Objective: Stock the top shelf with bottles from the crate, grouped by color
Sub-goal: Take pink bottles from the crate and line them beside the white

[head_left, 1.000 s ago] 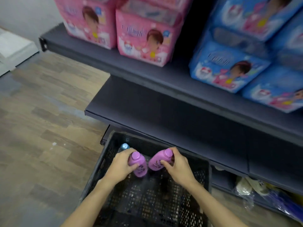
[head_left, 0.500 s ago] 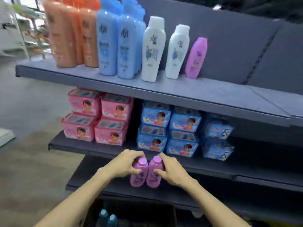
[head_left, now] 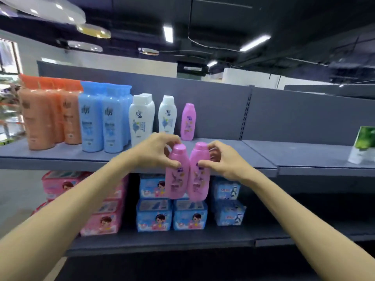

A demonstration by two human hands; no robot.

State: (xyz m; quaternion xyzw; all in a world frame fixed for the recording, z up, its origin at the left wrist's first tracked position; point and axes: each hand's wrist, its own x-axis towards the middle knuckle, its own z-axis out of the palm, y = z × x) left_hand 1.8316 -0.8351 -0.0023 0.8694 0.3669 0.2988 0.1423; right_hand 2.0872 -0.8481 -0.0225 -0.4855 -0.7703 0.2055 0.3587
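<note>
Both hands went up w/ 2 pink bottles, now by top shelf edge. Left hand grips left pink bottle, right hand grips right pink bottle, bottles touching.

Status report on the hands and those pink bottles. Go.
Left hand grips one pink bottle, right hand grips the other. Both held before the top shelf, not yet set down. Space beside the shelved pink bottle unobstructed.

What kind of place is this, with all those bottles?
Probably a shop. Long grey shelves hold rows of bottles sorted by colour, with stacked packs below, and two hands bring more pink bottles.
</note>
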